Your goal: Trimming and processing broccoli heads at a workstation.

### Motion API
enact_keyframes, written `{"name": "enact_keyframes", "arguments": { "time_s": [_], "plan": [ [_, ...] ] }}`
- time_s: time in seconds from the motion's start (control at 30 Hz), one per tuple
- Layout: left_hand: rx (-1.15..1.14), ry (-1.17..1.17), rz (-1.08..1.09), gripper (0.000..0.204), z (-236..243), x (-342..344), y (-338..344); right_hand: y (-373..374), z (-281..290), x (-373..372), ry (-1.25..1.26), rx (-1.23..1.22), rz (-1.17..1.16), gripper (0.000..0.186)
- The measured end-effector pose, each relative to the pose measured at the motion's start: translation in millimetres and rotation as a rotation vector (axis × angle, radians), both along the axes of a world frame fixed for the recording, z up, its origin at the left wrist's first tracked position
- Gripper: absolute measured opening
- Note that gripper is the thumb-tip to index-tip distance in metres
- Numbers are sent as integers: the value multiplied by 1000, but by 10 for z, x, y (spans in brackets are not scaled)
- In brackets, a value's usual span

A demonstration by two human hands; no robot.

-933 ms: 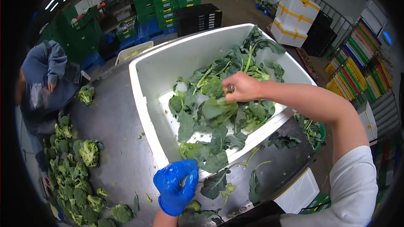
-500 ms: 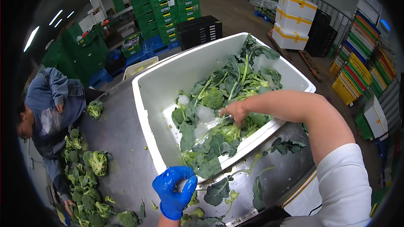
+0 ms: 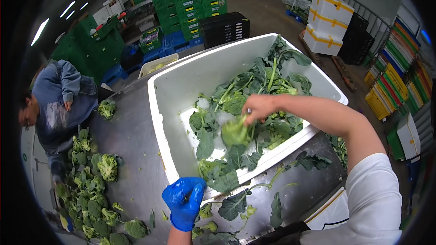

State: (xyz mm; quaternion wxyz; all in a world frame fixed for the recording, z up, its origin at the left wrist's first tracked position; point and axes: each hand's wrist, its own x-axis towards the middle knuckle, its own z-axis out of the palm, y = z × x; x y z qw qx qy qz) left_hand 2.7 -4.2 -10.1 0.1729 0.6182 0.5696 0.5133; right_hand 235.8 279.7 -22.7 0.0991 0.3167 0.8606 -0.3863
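Clenched at the right hand, bare, around a small grey-ended object, just above a blurred light-green broccoli piece inside the white tub. Impossible to tell any contact between object and piece (too much blur there). Curled into a loose fist at the left hand, gloved in blue, just beside the near left corner of the tub; impossible to tell whether empty or pinching something small. Crowded around the blurred piece in the tub: a rounder broccoli head, dark leaves and pale, ice-like lumps. Scattered on the metal worktop, on the near side of the tub: loose leaves. Heaped along the left side of the worktop: a broccoli pile, with a single head set apart toward the far edge, near a co-worker in a blue top. Stacked in the background: green crates, beside a black crate; farther right, white boxes taped in yellow.
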Motion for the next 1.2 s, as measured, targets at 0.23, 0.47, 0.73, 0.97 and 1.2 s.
{"name": "enact_keyframes", "arguments": {
  "time_s": [0.23,0.47,0.73,0.97,1.2],
  "plan": [
    [-5,-184,-57,5,-81,-21,-18,-487,626,551,191,492,-353,42],
    [25,-401,-155,52,230,298,-322,-1907,1228,789,563,223,-538,41],
    [-242,-722,-355,114,78,1103,-1005,-2840,810,778,401,-210,-515,43],
    [-630,-1582,-58,53,-1089,869,-1485,-3386,-494,699,607,56,-586,32],
    [-686,-1619,32,49,-1010,723,-1698,-3384,-1510,672,292,354,-246,38]
  ]
}}
